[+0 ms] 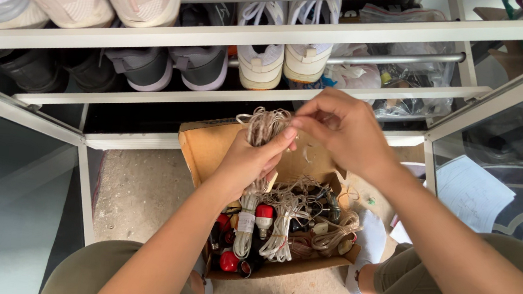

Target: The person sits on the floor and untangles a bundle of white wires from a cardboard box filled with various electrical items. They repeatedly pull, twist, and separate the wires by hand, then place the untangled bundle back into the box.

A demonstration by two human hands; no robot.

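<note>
Both hands on cord bundle (263, 128): left hand (249, 162) grips, right hand (345, 132) apparently pinching top.

Cardboard box (202, 145) before shoe rack (221, 35) — cord bundles (286, 222) inside.

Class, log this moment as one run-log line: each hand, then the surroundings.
left hand: grips cord bundle | right hand: pinches its top | below: cardboard box of coiled cords | behind: shoe rack
</note>
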